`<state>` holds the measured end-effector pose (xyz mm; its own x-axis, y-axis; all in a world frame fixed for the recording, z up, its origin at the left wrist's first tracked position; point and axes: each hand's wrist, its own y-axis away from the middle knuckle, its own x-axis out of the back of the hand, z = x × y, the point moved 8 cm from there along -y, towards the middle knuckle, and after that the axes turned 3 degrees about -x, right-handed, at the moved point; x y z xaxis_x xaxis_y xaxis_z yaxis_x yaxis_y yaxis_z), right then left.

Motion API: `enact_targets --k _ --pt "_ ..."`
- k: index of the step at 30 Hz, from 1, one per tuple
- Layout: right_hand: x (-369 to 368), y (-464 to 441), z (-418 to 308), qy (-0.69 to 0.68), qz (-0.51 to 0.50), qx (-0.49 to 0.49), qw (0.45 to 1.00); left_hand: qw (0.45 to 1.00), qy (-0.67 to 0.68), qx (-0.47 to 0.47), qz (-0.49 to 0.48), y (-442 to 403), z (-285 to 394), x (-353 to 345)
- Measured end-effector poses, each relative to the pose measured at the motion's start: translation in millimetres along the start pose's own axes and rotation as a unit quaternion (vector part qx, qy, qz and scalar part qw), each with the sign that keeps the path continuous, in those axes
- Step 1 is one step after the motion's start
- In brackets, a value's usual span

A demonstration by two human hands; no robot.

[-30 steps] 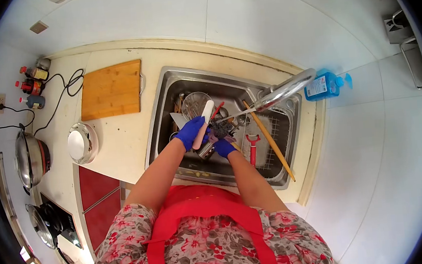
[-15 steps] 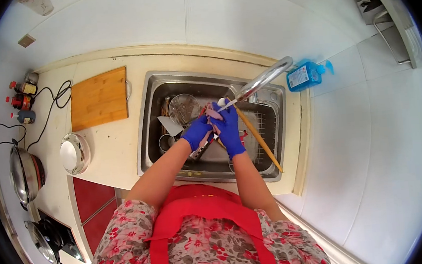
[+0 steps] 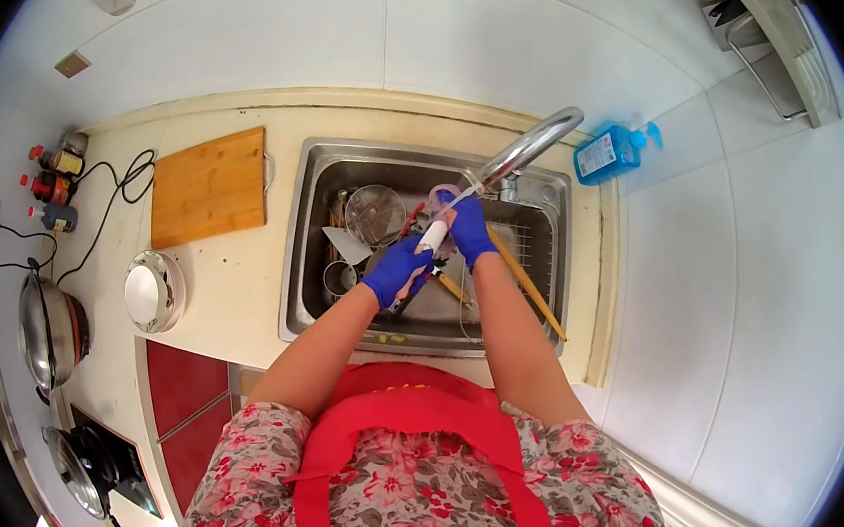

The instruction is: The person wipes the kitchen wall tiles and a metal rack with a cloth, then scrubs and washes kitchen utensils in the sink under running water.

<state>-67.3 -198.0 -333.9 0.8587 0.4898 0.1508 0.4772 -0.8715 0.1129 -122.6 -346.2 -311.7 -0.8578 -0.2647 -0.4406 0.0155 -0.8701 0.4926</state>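
Observation:
Both my hands wear blue gloves and work over the metal sink. My left hand is closed round a tool with a thick white handle; its far end is hidden at my right hand. My right hand is bent round a pinkish cloth, close under the faucet. Below them in the basin lie a wire strainer, a metal cup and a white flat blade. A long wooden rolling pin leans across the right side.
A wire rack stands in the sink's right part. Blue soap bottle at the right rear corner. To the left are a cutting board, stacked bowls, bottles with a black cord, and a lidded pan.
The white handle now shows between my hands, where pinkish cloth was bunched before. My right hand has shifted slightly up and right. The whole view has tilted a little.

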Motion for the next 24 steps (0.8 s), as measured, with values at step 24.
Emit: enact_targets --k 24 --pt "2.8 9.6 21.0 -0.392 0.043 -0.164 0.904 0.995 -0.079 0.059 -0.029 12.3 -1.3 34.4"
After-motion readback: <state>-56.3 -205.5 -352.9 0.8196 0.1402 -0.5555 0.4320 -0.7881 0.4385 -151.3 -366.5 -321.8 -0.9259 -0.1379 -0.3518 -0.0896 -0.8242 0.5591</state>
